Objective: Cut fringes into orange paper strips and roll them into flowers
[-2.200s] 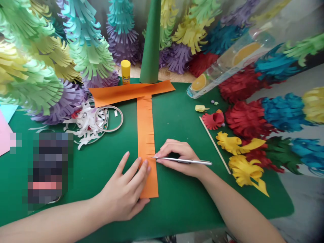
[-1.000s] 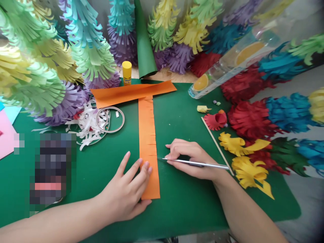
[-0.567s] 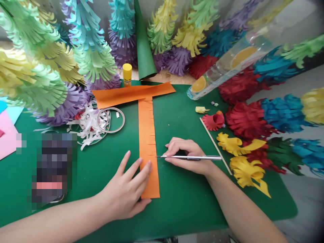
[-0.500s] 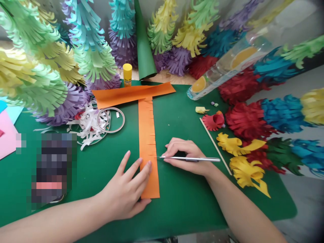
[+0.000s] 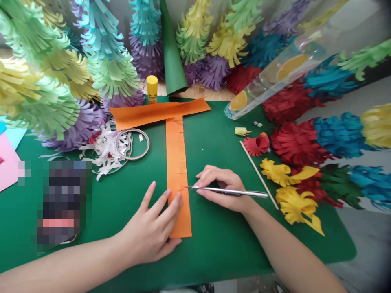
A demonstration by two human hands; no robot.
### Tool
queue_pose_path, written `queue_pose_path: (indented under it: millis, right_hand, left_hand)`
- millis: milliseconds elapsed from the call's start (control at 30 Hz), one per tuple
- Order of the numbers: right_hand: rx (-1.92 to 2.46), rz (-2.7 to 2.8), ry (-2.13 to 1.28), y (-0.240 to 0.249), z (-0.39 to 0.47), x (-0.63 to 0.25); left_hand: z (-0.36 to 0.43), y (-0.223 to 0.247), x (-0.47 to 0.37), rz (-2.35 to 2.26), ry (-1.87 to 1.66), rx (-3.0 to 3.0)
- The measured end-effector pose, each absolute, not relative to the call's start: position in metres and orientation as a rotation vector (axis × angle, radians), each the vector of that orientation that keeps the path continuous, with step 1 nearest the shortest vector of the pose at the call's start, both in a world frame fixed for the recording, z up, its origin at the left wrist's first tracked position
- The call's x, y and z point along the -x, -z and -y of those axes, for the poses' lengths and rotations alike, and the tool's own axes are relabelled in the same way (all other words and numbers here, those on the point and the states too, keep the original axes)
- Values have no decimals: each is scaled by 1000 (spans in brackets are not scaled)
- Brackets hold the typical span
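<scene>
An orange paper strip (image 5: 176, 150) lies lengthwise on the green tabletop, with several short slits along its right edge. My left hand (image 5: 155, 228) rests on the strip's lower part, fingers spread and pressing it flat. In my right hand (image 5: 221, 187), a slim silver craft knife (image 5: 244, 192) is pinched between thumb and fingers. Its thin tip touches the strip's right edge, beside the lowest slit and just above my left fingertips. A second orange strip (image 5: 137, 115), slightly curled, lies across the top end of the first.
A yellow glue stick (image 5: 152, 89), a green paper cone (image 5: 172, 61) and fringed paper towers (image 5: 113, 49) stand behind. Left are tape rings (image 5: 148, 145), white paper scraps (image 5: 106, 152) and a blurred dark object (image 5: 64, 199). Right are a thin stick (image 5: 259, 175), yellow curls (image 5: 297, 205) and a plastic bottle (image 5: 269, 77).
The knife tip has shifted slightly left and up, onto the strip's edge, and its handle tilts a bit more. My left hand stays put on the strip.
</scene>
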State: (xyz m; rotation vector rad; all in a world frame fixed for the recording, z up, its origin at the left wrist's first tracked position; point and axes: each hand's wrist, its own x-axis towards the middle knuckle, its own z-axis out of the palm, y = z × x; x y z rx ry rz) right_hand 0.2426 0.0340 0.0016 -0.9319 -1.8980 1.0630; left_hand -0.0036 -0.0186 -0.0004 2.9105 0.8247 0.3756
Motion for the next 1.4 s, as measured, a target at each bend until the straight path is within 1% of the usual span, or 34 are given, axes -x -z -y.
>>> queue_pose_path:
  millis: [600, 900, 1167, 1400]
  right_hand:
    - [918, 2057, -1114, -5, -31, -233]
    - [881, 2164, -1044, -11, -31, -232]
    - [953, 2237, -1136, -24, -35, -249]
    - [1002, 2230, -1143, -28, -36, -255]
  left_hand:
    - [23, 4, 2, -789, -619, -2913]
    - [23, 3, 2, -804, -598, -2890]
    - [22, 2, 2, -800, -579, -2891]
    - [24, 3, 3, -799, -582, -2885]
